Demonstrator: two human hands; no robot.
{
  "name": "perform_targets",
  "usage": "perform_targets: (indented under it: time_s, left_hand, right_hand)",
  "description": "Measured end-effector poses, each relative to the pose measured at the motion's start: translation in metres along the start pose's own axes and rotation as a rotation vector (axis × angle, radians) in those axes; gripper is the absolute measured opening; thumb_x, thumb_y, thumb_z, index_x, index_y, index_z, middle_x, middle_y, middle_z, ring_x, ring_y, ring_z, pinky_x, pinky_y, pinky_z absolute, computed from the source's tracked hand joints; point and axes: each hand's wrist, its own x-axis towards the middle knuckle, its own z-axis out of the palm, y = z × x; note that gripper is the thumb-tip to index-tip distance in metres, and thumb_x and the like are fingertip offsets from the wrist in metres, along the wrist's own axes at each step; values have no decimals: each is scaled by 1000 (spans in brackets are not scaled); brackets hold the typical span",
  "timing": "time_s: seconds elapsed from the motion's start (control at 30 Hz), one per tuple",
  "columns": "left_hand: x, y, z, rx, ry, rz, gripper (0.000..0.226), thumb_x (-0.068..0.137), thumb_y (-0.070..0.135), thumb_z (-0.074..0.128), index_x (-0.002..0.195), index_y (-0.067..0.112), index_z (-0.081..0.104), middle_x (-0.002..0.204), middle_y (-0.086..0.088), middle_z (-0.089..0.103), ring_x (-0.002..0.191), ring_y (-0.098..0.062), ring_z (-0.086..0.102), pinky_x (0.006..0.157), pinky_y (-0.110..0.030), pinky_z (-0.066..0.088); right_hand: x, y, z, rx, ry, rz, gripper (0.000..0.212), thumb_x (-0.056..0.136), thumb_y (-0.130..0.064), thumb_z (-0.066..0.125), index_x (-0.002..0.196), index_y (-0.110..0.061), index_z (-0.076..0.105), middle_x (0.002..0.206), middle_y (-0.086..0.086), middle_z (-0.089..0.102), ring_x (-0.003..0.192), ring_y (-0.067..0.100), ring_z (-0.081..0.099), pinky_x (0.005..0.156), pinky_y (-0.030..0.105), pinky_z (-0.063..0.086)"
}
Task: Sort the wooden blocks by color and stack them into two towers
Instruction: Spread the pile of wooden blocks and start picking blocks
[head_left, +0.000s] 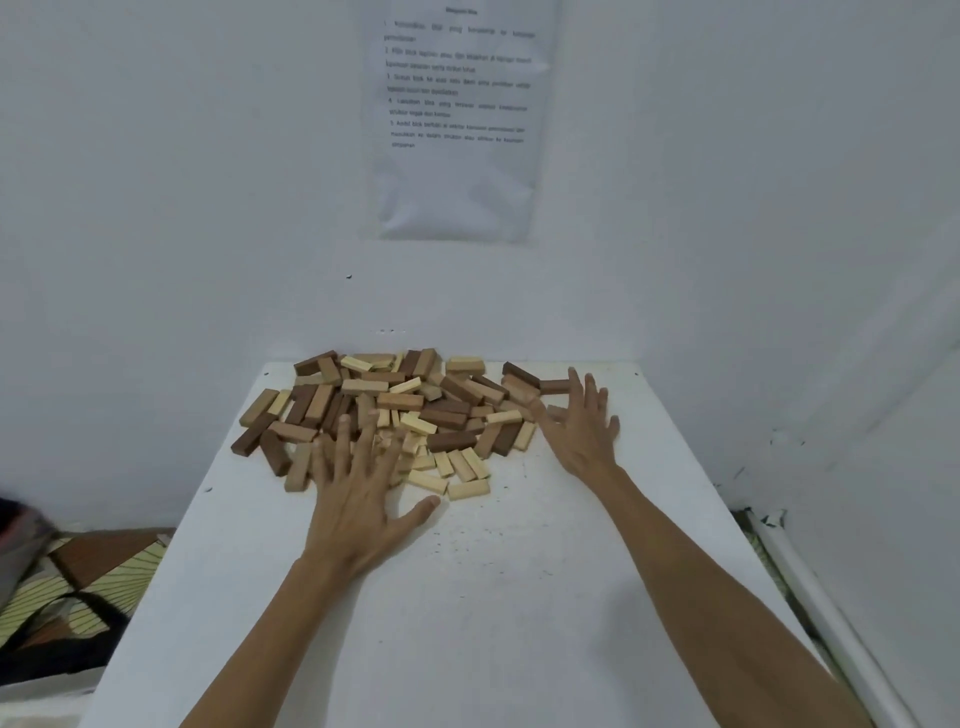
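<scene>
While both hands lie flat with fingers spread, the left hand (358, 488) on the near edge of the mixed heap of light and dark brown wooden blocks (400, 410) and the right hand (582, 426) at its right side, 0 towers exist. A broad sweep could push blocks off the white table's (493, 623) far or left edge, which the heap nearly reaches. Open room lies toward the person.
</scene>
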Motion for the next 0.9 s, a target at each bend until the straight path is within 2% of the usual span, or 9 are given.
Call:
perform_targets:
  time_s: [0.13, 0.3, 0.4, 0.57, 0.73, 0.9]
  left_hand:
    - [7, 4, 4, 55, -35, 101, 93, 82, 91, 33, 158, 39, 26, 170, 0, 1, 156, -31, -12, 120, -68, 0]
    - [12, -1, 5, 51, -72, 36, 90, 78, 95, 29, 155, 48, 28, 170, -3, 6, 155, -31, -11, 121, -64, -3]
    - [15, -4, 4, 14, -71, -12, 89, 76, 96, 30, 153, 50, 32, 169, -4, 13, 156, -31, -6, 122, -62, 2]
    - [15, -13, 4, 26, -64, -53, 93, 74, 97, 31, 152, 47, 36, 167, -6, 18, 154, -40, 4, 121, -61, 11]
    - [15, -27, 2, 39, -67, -60, 92, 77, 95, 29, 152, 42, 38, 168, -4, 18, 154, -40, 6, 119, -64, 15]
    - [11, -37, -1, 55, -61, -92, 96, 77, 95, 27, 155, 39, 34, 168, -3, 16, 155, -38, 2, 121, -63, 7]
  right_hand:
    - [29, 0, 5, 13, 11, 40, 100, 84, -89, 27, 162, -32, 2, 171, 1, 0, 157, 26, -4, 122, 61, -4]
    - [53, -10, 16, 32, 2, -26, 106, 76, -97, 20, 162, -36, 5, 170, -1, 8, 157, 21, 1, 123, 59, -4]
    - [57, -19, 28, 21, -14, -81, 103, 78, -96, 27, 161, -37, 12, 169, -3, 17, 157, 20, 5, 124, 57, 0]
    - [53, -43, 44, -16, 8, -97, 98, 75, -96, 31, 157, -43, 25, 165, -6, 29, 154, 32, 14, 123, 57, 11]
    - [43, -64, 54, -79, -60, -162, 94, 74, -96, 28, 154, -47, 30, 166, -6, 26, 154, 33, 12, 123, 57, 8]
    - [34, -82, 65, -100, -83, -141, 86, 83, -88, 37, 155, -42, 32, 166, -6, 25, 153, 39, 7, 123, 59, 4]
